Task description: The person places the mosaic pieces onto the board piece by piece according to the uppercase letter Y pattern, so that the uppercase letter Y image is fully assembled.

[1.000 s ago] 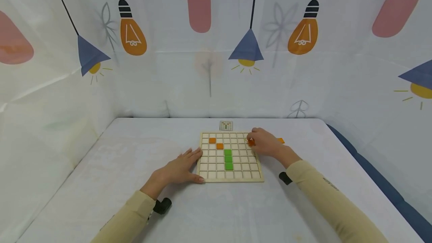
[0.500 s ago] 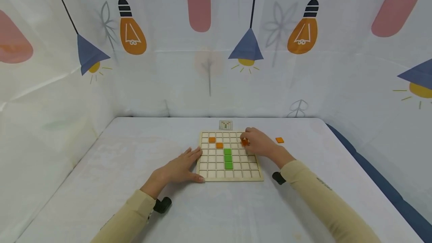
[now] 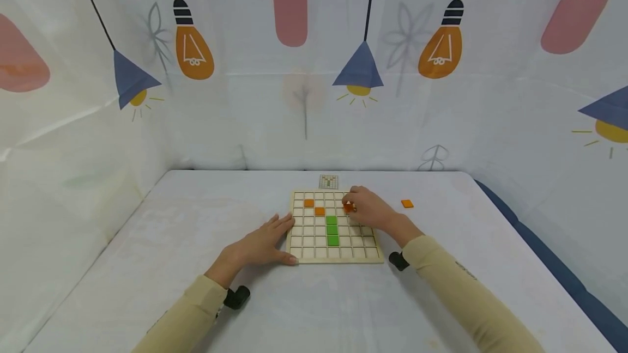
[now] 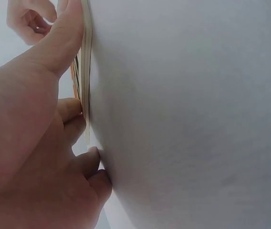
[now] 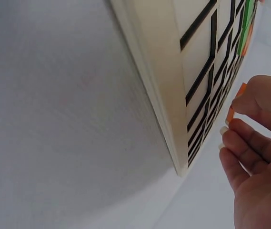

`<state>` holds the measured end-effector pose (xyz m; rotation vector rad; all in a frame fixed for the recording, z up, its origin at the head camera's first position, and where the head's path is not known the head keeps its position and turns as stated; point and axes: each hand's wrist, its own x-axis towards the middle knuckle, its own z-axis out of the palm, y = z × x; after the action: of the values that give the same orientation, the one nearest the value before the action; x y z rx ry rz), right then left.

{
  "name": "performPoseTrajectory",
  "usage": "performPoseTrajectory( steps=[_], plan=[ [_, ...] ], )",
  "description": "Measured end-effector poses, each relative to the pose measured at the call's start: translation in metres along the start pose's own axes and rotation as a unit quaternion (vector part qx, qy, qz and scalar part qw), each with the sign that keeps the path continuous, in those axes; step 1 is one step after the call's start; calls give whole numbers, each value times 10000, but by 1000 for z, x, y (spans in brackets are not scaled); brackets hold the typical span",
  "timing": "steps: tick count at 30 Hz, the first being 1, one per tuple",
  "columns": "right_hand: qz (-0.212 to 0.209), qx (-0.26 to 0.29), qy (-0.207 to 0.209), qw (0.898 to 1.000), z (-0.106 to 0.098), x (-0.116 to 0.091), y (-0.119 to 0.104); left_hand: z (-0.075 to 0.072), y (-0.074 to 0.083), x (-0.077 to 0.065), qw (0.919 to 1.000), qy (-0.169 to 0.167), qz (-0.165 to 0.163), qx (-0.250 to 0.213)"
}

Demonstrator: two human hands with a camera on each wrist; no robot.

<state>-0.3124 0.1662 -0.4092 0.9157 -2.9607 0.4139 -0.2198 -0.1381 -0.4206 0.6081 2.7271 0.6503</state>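
Note:
A wooden grid board lies on the table, its squares outlined by dark grooves. Three green tiles form a column on it, and two orange tiles sit diagonally up and left of them. My right hand pinches another orange tile between thumb and index finger, over the upper right part of the board. My left hand rests along the board's left edge, fingers extended and thumb at the near left corner; in the left wrist view the thumb lies against the board's side.
One loose orange tile lies on the white table to the right of the board. Behind the board is a small card printed with a grid pattern. A patterned white curtain hangs behind the table.
My right hand has moved left over the board with the orange tile pinched in it, uncovering more of the loose tile at right. My left hand has stayed in place.

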Motion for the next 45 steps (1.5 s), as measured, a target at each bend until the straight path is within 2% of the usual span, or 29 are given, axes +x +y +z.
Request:
performPoseTrajectory(
  steps=[15,20,45],
  plan=[
    [-21,34,-120,9999,9,7,-5,1,-1,1,10000,-6,21,36],
    [-135,43,-24,9999,13,8,-5,1,-2,1,10000,-14,40,5],
    [-273,161,65,9995,12,4,-10,0,1,-1,10000,-30,15,-57]
  ],
)
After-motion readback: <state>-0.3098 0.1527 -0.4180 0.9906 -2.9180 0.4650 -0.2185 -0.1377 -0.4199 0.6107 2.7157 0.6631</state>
